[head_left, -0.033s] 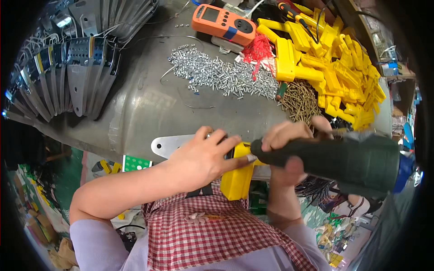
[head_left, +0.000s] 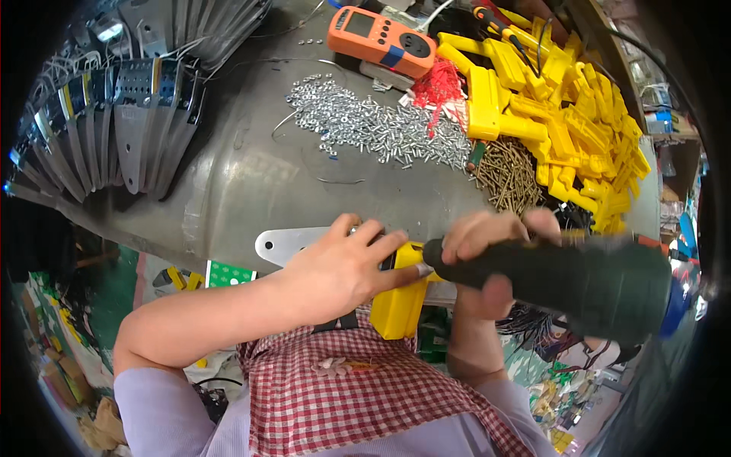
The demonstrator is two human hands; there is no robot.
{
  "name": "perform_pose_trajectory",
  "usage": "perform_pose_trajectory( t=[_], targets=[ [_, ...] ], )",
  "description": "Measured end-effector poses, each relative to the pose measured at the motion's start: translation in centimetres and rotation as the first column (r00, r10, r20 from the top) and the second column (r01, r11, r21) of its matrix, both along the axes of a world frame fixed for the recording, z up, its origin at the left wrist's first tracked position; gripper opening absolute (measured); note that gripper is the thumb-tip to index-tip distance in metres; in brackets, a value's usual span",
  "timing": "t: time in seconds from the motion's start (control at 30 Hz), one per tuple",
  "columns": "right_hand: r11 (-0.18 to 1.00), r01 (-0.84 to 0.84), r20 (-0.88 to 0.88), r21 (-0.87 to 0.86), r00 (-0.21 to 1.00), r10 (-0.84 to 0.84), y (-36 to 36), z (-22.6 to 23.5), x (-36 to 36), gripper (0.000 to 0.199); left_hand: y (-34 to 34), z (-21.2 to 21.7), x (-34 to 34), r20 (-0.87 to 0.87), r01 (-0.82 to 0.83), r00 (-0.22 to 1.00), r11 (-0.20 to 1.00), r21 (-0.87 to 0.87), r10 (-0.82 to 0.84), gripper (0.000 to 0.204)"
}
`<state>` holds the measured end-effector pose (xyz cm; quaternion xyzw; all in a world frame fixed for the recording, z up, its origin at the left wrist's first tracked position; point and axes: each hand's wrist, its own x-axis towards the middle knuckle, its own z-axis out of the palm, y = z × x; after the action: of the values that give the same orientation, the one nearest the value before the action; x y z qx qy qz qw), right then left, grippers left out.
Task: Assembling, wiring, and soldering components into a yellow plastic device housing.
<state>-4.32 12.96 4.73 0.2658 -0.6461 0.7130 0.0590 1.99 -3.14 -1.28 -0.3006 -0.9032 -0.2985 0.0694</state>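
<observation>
My left hand (head_left: pixel 346 263) is closed around a yellow plastic handle (head_left: pixel 398 308) at the table's near edge. From under that hand a flat silver metal blade (head_left: pixel 285 245) with a hole at its rounded end sticks out to the left. My right hand (head_left: pixel 483 247) grips a dark green power screwdriver (head_left: pixel 586 286) with a blue rear end, lying almost level. The screwdriver's nose meets the right side of the yellow handle, beside a light wrap on my left finger. Its bit and any screw there are hidden.
Loose silver nuts and screws (head_left: pixel 381 126) lie mid-table, with longer brass-coloured screws (head_left: pixel 509 179) to their right. Yellow handles (head_left: pixel 571 114) are heaped at the far right, near an orange meter (head_left: pixel 381 42). Metal blades (head_left: pixel 133 145) stand stacked at the far left.
Both hands keep their grip and place. The screwdriver's rear end sits slightly lower, and the table things appear shifted a little to the right.
</observation>
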Motion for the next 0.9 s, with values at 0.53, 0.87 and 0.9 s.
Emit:
perform_pose_trajectory(
  t=[0.53, 0.87, 0.9],
  targets=[
    [0.906, -0.405, 0.000, -0.120, 0.913, 0.408, -0.3, -1.1, -2.5, 0.065, -0.2, 1.1, -1.2, 0.041, 0.111, 0.993, 0.990, -0.085, -0.108, 0.042],
    [0.896, 0.101, 0.284, -0.433, 0.958, 0.030, 4.5, 2.6, 0.1, 0.073, -1.0, 0.5, -1.0, 0.020, 0.093, 0.996, 0.994, -0.064, -0.092, 0.064],
    [0.895, 0.014, 0.363, -0.446, 0.917, 0.167, 6.8, 2.0, -0.1, 0.060, -1.1, 0.3, -0.6, 0.056, 0.050, 0.997, 0.999, -0.014, -0.049, 0.073]
  ],
)
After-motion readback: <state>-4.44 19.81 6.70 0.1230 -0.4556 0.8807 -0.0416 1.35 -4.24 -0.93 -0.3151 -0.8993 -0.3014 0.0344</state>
